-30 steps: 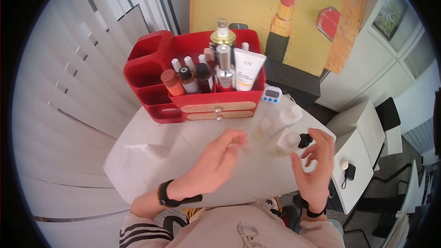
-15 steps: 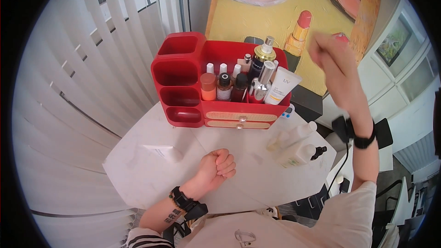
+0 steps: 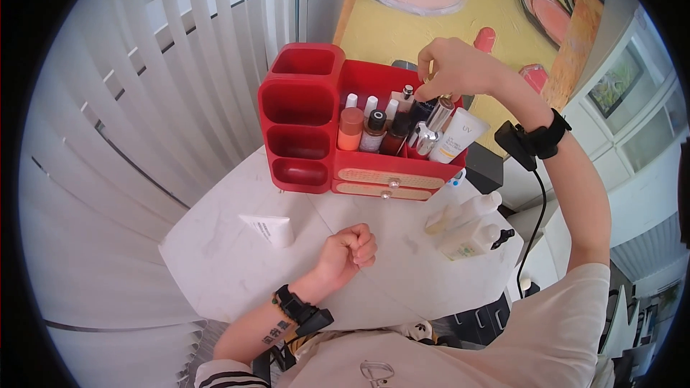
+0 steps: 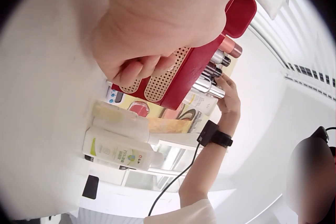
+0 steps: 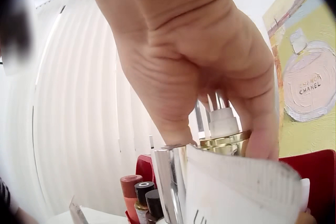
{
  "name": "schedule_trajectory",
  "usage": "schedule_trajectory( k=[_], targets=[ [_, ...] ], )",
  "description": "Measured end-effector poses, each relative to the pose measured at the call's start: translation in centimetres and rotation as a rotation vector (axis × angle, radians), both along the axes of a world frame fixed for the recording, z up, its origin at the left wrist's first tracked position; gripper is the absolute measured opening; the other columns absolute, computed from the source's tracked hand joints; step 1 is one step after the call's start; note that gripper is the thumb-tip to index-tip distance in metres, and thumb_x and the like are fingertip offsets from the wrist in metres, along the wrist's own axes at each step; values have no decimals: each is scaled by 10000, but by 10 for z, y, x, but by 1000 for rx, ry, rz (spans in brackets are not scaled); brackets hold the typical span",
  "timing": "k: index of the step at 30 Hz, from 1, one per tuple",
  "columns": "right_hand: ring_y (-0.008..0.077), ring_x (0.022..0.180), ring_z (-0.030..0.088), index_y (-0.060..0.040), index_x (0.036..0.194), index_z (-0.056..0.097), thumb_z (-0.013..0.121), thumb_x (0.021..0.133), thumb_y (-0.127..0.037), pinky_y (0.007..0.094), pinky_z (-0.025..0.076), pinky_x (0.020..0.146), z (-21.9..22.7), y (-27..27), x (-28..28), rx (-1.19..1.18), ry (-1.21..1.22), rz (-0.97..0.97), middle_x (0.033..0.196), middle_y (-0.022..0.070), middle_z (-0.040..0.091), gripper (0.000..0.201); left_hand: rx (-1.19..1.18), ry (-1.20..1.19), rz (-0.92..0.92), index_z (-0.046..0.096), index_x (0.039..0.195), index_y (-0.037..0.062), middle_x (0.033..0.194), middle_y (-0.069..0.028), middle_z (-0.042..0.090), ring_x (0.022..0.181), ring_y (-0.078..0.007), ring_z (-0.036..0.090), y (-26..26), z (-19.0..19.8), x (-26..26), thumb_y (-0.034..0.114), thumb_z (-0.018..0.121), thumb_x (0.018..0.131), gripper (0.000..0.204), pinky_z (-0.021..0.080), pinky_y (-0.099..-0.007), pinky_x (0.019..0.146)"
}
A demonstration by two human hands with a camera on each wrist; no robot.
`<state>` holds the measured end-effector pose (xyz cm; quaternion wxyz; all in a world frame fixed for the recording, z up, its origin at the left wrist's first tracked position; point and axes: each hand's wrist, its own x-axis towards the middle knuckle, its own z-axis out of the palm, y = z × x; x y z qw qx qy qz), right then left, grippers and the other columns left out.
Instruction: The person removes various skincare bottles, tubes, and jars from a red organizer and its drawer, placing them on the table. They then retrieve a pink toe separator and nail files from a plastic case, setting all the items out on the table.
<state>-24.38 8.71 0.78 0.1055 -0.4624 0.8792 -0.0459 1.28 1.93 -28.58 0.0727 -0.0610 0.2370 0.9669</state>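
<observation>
Red organizer (image 3: 374,160): stands on the counter (image 3: 388,289), with four compartments down its left side, a wide bay, and two woven-front drawers with round knobs.
Front of the bay: an orange bottle (image 3: 351,129), two dark-capped bottles (image 3: 374,131), a silver bottle (image 3: 428,140) and, leaning at the right end, a white tube (image 3: 460,135).
Behind them: white-capped bottles (image 3: 351,100) and the gold-collared bottle (image 5: 226,142), in the bay under the right hand (image 3: 454,68).
Right hand: reaches down from above, thumb and fingers pinching the gold-collared bottle around its collar.
Left hand (image 3: 347,253): fingers curled into a fist over the counter, holding nothing.
Counter, right side: two white bottles (image 3: 471,241), the nearer with a green-marked label.
Counter, left side: a second tube (image 3: 273,230), its print too small to read.
Writing: "UV" on the leaning tube; "CHANEL" on the painting (image 3: 424,25).
Since half a second ago: the right hand has moved from mid-air before the painting to the gold-collared bottle; the left remains fisted.
</observation>
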Motion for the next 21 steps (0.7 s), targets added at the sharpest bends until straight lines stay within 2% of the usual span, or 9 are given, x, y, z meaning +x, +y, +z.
schedule_trajectory(
  k=[8, 10, 13, 15, 16, 17, 18, 19, 21],
  targets=[
    [184, 817, 718, 22, 1027, 695, 826, 735, -321, 292, 576, 621, 66, 38, 15, -348, 178, 27, 950, 133, 704, 469, -17, -23, 2, 435, 732, 121, 646, -20, 405, 608, -154, 355, 1, 10, 1, 291, 400, 996, 316, 327, -308, 610],
    [185, 902, 702, 17, 1163, 664, 841, 738, -256, 290, 590, 704, 86, 55, 32, -492, 408, 19, 1132, 129, 677, 535, -1, -8, -1, 411, 692, 128, 644, -21, 402, 621, -160, 356, 3, 7, 0, 347, 359, 1056, 428, 324, -310, 612],
    [171, 947, 685, -21, 1362, 504, 866, 809, -103, 277, 501, 895, 104, 89, 117, -305, 657, 182, 980, 88, 686, 666, -55, 55, 0, 377, 653, 133, 636, -27, 393, 640, -169, 361, 4, -6, -1, 446, 267, 1113, 567, 333, -319, 627],
    [160, 849, 696, -150, 1437, 475, 766, 914, -371, 270, 538, 901, 118, 104, 130, -489, -33, 152, 1075, 147, 693, 638, -147, 108, -22, 399, 636, 121, 657, -27, 405, 670, -165, 383, 3, -7, 0, 447, 256, 1135, 613, 357, -323, 666],
    [173, 910, 690, -69, 1371, 533, 807, 822, -268, 283, 562, 837, 89, 112, 115, -637, 136, 188, 1177, 135, 655, 646, -149, 103, -17, 399, 636, 121, 657, -27, 405, 670, -165, 383, 4, -7, 1, 447, 256, 1135, 613, 357, -323, 666],
    [186, 971, 683, 13, 1306, 591, 849, 730, -166, 296, 587, 774, 57, 118, 101, -784, 305, 226, 1280, 123, 618, 655, -290, 124, -1, 511, 742, 96, 754, -56, 495, 747, -188, 458, 3, -5, 2, 469, 310, 1120, 568, 390, -313, 726],
    [196, 1013, 676, 27, 1339, 542, 836, 703, -82, 298, 579, 801, 38, 122, 126, -854, 118, 272, 1326, 124, 592, 709, -432, 140, 21, 623, 848, 70, 851, -85, 584, 824, -211, 532, 2, -2, 3, 490, 364, 1105, 556, 423, -303, 786],
    [203, 1023, 672, 19, 1300, 561, 828, 692, -81, 314, 558, 838, 22, 130, 145, -794, -55, 167, 1271, 121, 629, 672, -432, 126, 45, 623, 848, 70, 851, -85, 584, 824, -211, 532, 2, 13, 8, 490, 364, 1105, 556, 423, -303, 786],
    [219, 977, 682, -10, 1198, 631, 825, 659, -54, 348, 509, 899, -7, 137, 162, -610, -132, 254, 1041, 104, 704, 575, -812, 459, 160, 620, 1246, 23, 1157, -128, 626, 1037, -274, 591, 8, 61, 23, 439, 610, 1018, 475, 452, -328, 937]
  ],
)
